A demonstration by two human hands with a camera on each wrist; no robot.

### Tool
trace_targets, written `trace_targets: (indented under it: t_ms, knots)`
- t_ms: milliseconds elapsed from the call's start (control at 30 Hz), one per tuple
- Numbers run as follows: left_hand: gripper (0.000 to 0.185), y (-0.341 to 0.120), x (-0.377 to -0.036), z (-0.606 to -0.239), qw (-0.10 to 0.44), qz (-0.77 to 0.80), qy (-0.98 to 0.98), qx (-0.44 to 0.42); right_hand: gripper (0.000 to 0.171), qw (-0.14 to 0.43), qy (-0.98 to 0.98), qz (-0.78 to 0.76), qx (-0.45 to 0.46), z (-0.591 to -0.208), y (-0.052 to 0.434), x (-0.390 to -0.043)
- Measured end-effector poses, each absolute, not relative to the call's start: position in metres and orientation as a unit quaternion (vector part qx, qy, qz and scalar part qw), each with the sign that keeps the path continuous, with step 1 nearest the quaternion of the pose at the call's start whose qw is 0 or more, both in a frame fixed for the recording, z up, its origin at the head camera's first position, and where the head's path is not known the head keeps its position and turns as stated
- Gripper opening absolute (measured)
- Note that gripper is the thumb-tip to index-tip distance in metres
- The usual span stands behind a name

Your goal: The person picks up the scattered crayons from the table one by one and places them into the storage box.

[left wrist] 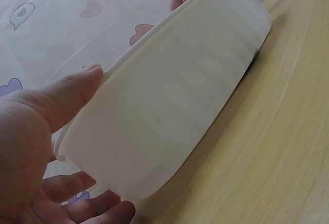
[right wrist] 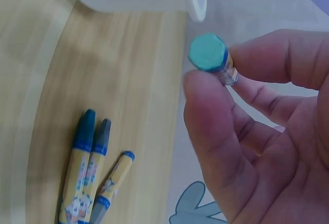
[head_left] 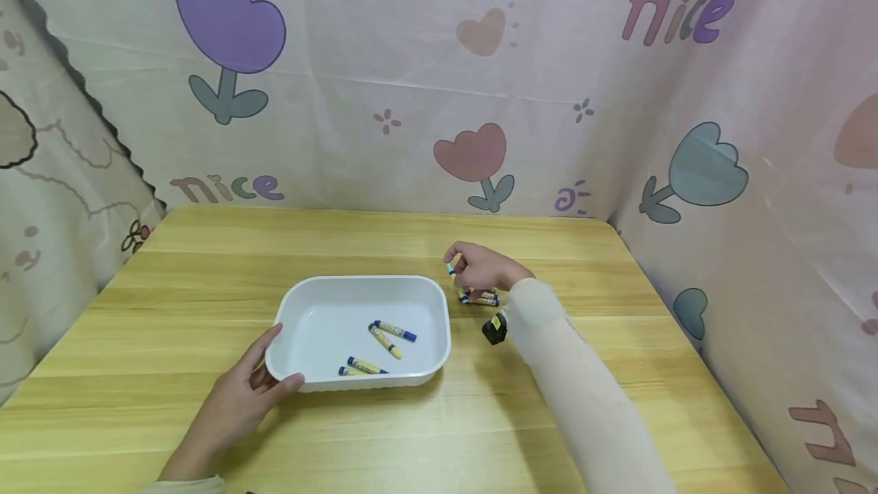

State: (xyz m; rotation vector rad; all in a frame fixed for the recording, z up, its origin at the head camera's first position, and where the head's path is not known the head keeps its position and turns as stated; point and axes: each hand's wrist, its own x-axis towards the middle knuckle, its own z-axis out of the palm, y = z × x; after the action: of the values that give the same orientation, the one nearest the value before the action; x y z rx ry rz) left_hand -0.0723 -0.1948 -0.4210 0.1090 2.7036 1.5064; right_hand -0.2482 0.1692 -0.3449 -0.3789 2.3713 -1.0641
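Note:
A white rectangular tray [head_left: 434,303] sits on the wooden table and holds several yellow-wrapped crayons [head_left: 394,331]. My left hand [head_left: 264,383] grips the tray's near-left corner, thumb on the rim [left wrist: 77,93] and fingers under the wall [left wrist: 169,106]. My right hand [head_left: 473,267] hovers just right of the tray and pinches a teal-tipped crayon [right wrist: 209,55] between thumb and fingers. Below it, three more crayons [right wrist: 92,172] lie side by side on the table [head_left: 480,299].
Cloth with printed flowers and the word "nice" [head_left: 439,82] walls in the table on the back and both sides. A small black and yellow object [head_left: 495,328] hangs by my right wrist. Bare wood [head_left: 206,250] stretches behind and left of the tray.

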Motion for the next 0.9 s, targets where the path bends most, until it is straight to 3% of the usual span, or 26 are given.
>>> trace_targets:
  t_ms: [900]
  knots:
    - [0.089,-0.192,-0.069,-0.421,0.028,0.473,0.88,0.035,0.041,0.276,0.878,-0.352,-0.171,-0.33,0.126,-0.242]
